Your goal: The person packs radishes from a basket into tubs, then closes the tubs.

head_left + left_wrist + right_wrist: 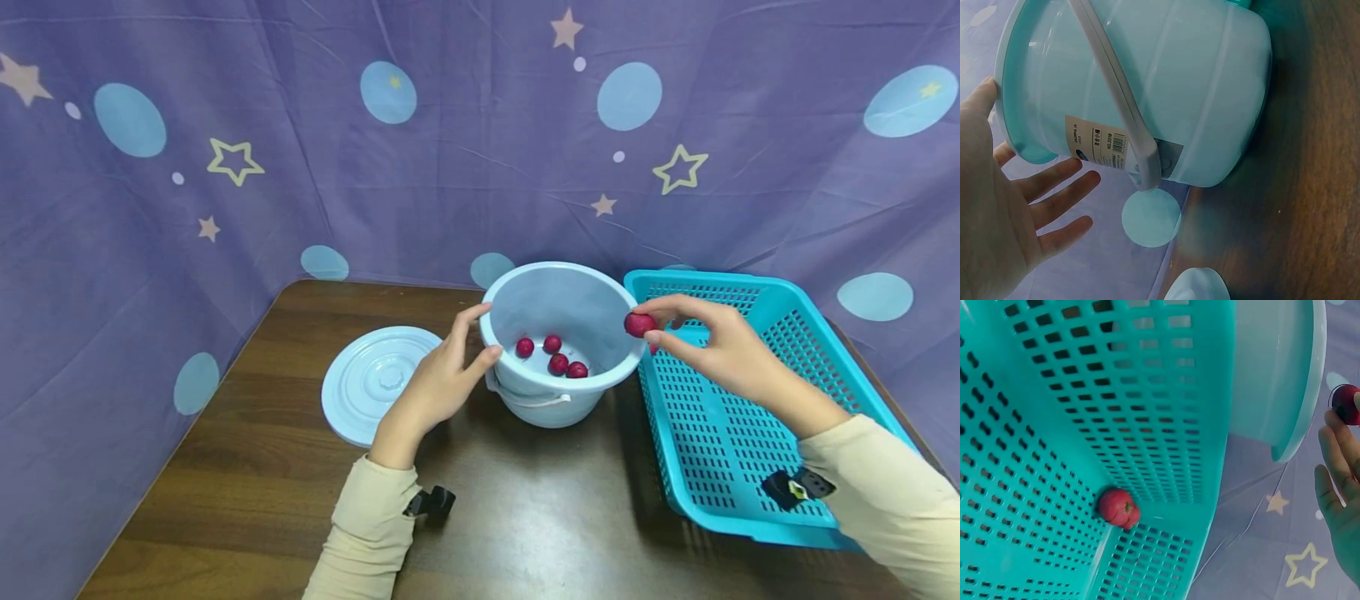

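Observation:
My right hand [716,342] pinches a small dark-red round fruit [640,324] between thumb and fingertips, just by the right rim of a light-blue bucket [551,408]. In the right wrist view, that fruit [1345,404] shows at the edge, with the other fingers of the hand [1341,481] extended. Several similar fruits [558,363] lie on the bucket's floor. My left hand [442,375] touches the bucket's left rim with thumb and index finger. Its other fingers [1063,234] are spread beside the bucket's wall in the left wrist view.
A turquoise perforated basket [750,529] stands right of the bucket. Red fruit [1116,507] lies in one of its corners. A light-blue round lid [378,379] rests on the wooden table [225,483] at left. A patterned purple curtain [480,167] hangs behind.

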`<state>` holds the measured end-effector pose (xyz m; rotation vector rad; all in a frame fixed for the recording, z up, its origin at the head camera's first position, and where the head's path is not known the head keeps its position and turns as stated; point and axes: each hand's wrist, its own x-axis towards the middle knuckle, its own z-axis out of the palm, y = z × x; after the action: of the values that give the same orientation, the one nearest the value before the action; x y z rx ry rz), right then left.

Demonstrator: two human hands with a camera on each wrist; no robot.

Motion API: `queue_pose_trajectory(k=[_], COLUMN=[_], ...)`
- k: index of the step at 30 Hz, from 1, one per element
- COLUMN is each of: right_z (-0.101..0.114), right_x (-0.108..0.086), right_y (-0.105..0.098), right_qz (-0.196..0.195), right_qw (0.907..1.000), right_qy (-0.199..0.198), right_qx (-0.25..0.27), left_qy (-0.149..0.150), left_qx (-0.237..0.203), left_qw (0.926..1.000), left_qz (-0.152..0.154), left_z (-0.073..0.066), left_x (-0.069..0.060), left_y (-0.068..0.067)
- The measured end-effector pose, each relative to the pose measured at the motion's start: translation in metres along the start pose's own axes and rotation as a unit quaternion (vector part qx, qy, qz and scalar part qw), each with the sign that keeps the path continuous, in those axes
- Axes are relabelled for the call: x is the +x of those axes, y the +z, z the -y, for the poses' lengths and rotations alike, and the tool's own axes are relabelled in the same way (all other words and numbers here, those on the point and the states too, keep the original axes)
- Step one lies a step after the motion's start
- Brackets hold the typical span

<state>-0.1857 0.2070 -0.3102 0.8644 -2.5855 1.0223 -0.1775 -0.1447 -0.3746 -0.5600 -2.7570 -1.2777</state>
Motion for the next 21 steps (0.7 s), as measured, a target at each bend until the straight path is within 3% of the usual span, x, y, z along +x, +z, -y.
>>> queue_pose_trajectory(k=[13,21], right_z=[0.015,0.018], right_x=[0.010,0.011], right_y=[0.013,0.020], right_qz=[0.038,0.073], right_qw=[0.9985,0.9964], right_qy=[-0.032,-0.044], right_qx=[0.021,0.002], left_qy=[-0.001,-0.001], left_qx=[-0.001,0.001], left_qw=[1.0000,1.0000], left_qz=[0.001,0.003], left_z=[0.001,-0.001], left_x=[0.000,0.000], left_y=[-0.001,-0.001])
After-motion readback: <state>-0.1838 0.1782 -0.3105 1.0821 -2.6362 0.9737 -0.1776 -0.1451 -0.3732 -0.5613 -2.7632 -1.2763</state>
